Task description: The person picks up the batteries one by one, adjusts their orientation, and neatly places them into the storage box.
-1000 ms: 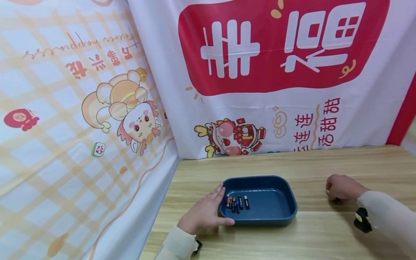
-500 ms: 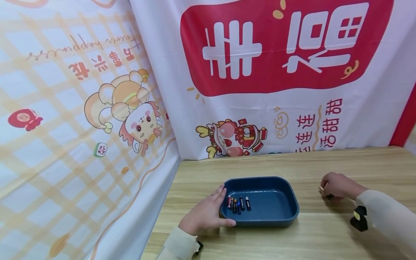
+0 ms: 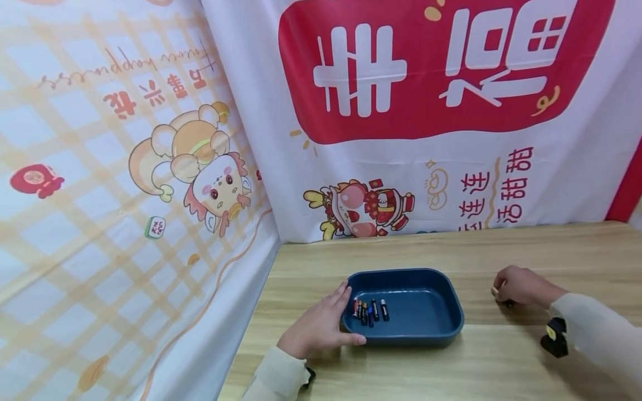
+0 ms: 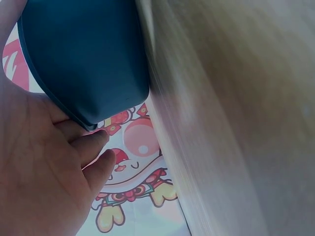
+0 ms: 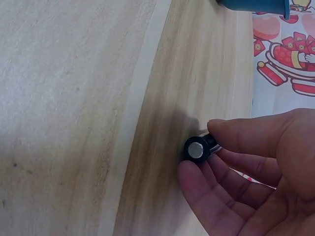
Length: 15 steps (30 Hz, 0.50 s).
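Note:
A dark blue rectangular tray (image 3: 416, 328) sits on the table, with several small batteries (image 3: 370, 312) lying in its left part. My left hand (image 3: 321, 328) holds the tray's left end, thumb along the near side and fingers at the far left corner. In the left wrist view, bent fingers (image 4: 91, 150) meet the tray's rim. To the right of the tray, my right hand (image 3: 524, 287) is low over the table. The right wrist view shows its thumb and fingers pinching a battery (image 5: 197, 150), its flat silver end facing the camera.
The wooden table (image 3: 401, 373) meets a printed white cloth (image 3: 436, 195) at the back. Another patterned cloth (image 3: 125, 234) hangs along the left side. Black bands with small devices (image 3: 554, 337) are worn at the wrists.
My right hand has shifted slightly left, mostly in the first half second, and is still low over the table. The left hand stays at the tray; the batteries inside lie as before.

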### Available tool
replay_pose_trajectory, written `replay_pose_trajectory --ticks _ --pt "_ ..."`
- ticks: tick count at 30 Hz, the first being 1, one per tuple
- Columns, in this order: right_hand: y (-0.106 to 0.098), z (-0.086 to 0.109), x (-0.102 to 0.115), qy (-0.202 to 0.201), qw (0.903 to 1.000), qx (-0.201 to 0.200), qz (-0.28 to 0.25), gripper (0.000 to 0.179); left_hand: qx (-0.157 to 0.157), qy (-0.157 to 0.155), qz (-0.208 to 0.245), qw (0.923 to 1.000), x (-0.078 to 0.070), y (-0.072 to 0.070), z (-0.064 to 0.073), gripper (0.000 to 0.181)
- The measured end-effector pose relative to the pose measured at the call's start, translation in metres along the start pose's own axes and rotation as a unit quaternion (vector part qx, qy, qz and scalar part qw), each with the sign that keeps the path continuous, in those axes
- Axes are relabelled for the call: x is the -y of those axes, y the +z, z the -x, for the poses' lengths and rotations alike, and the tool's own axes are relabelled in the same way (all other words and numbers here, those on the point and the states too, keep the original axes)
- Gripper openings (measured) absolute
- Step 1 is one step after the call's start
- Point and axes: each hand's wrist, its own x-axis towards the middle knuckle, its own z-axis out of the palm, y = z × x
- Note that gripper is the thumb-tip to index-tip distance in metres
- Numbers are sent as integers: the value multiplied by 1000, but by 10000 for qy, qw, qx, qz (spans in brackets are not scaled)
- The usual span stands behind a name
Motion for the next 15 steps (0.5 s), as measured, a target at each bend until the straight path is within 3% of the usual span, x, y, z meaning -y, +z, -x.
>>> replay_pose_trajectory --ticks 15 --pt "-1 -6 7 30 9998 111 -178 11 -35 69 -39 10000 1 -2 -1 114"
